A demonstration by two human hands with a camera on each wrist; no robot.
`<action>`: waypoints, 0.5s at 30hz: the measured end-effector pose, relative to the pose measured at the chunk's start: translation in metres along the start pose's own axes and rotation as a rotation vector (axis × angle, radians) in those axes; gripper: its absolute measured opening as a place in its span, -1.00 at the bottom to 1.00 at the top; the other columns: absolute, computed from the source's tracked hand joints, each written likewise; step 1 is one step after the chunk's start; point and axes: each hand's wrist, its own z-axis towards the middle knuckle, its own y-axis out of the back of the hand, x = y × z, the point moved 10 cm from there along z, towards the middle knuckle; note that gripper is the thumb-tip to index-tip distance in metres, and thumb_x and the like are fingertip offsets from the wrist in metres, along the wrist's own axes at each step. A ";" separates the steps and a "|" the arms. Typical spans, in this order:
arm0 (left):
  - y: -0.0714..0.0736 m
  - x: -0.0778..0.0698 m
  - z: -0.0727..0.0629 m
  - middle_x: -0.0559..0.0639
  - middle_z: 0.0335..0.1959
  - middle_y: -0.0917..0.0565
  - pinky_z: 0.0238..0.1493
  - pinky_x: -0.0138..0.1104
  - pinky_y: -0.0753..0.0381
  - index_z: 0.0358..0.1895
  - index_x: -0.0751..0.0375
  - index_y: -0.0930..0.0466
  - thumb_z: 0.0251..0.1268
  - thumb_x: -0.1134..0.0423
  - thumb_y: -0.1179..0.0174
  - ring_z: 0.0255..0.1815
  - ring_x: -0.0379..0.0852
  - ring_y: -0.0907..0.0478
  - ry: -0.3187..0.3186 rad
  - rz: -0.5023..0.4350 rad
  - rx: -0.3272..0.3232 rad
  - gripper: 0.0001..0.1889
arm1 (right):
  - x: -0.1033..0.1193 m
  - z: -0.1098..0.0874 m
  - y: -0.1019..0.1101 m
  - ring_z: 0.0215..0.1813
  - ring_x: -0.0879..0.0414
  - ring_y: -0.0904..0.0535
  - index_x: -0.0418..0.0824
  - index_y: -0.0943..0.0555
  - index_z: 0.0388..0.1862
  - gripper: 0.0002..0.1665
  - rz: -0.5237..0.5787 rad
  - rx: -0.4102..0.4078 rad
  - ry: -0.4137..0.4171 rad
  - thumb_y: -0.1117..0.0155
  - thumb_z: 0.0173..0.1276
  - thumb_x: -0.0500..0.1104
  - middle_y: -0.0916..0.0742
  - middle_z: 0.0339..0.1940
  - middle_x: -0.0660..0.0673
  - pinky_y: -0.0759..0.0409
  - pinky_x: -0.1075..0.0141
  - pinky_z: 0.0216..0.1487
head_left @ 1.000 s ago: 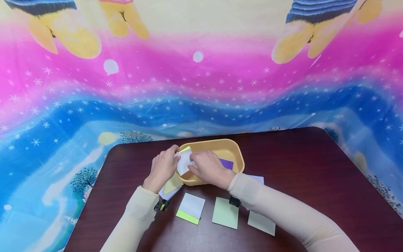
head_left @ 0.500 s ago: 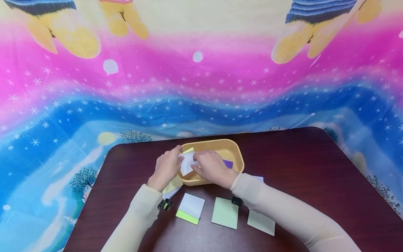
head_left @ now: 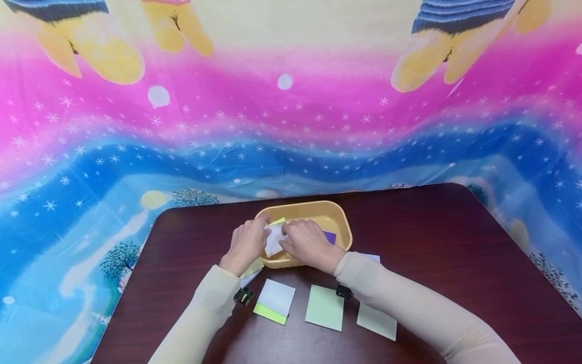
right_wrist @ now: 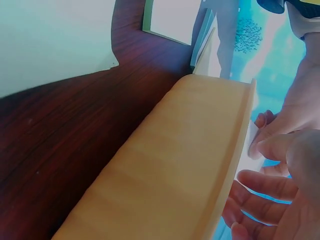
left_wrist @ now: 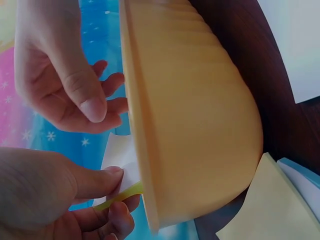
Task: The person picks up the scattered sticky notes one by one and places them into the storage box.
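Note:
My left hand [head_left: 249, 241] pinches a small pad of sticky notes [head_left: 275, 241], white on its face with a yellow-green edge, over the left end of the yellow plastic bin [head_left: 342, 212]. In the left wrist view the thumb lies on the white face and the yellow-green edge [left_wrist: 131, 190] sticks out by the fingers. My right hand [head_left: 311, 243] is just right of the pad, above the bin, its thumb and loosely bent fingers apart with nothing between them. Inside the bin lies a purple square [head_left: 330, 236], partly covered by the right hand.
On the dark wood table [head_left: 432, 242], in front of the bin, are a white-and-lime pad [head_left: 275, 298], a pale green pad [head_left: 325, 307] and another pale pad [head_left: 378, 321]. Yellow and white pads [head_left: 251, 273] are partly behind the left wrist. A printed cloth [head_left: 291, 126] hangs behind.
My left hand has moved right and slightly down with the sticky notes, further over the bin. My right hand has shifted slightly right.

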 end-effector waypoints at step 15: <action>-0.011 -0.009 0.002 0.14 -0.22 -0.78 -0.41 -0.10 -0.56 0.01 0.11 -0.60 0.40 0.27 -0.26 -0.43 0.07 -0.64 -0.038 0.003 0.009 -0.82 | -0.004 -0.004 -0.003 -0.47 0.03 -0.61 -0.20 -0.71 -0.28 -0.80 -0.006 0.007 -0.003 -0.37 0.34 -0.06 -0.72 -0.51 -0.07 -0.55 0.17 -0.36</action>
